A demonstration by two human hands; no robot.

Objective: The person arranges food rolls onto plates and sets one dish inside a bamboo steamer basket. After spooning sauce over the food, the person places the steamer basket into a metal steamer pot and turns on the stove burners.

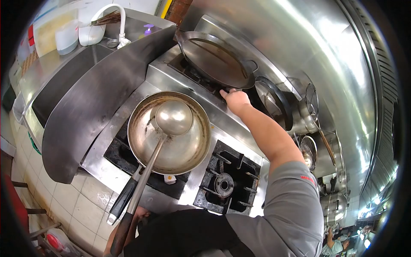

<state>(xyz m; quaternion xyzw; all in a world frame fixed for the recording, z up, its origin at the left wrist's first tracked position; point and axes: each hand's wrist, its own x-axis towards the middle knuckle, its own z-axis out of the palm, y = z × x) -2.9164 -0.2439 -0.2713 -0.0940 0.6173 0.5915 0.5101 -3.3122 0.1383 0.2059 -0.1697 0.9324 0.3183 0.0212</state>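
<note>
Pan (216, 60), round, grey, metal, at rear edge of steel stove (162, 79): we cannot tell whether right hand (236, 101) grips it; left hand (142, 212) mostly hidden, hold unclear.

- Your sleeve (282, 192): plain grey with a small red marking.
- Your apron (180, 233): black.
- Pan (197, 132) before you: silver-grey, stained brown around the inner wall; handle (124, 200), black.
- Ladle (173, 116): silver; grip (122, 234), dark brown.
- Large rear pan (214, 58), as you face it: brownish grey.
- Burner (223, 185): black.
- Floor tiles (92, 210): off-white, darker-jointed grid.
- Faucet (123, 26): white.
- Soap pump (148, 30): purple.
</note>
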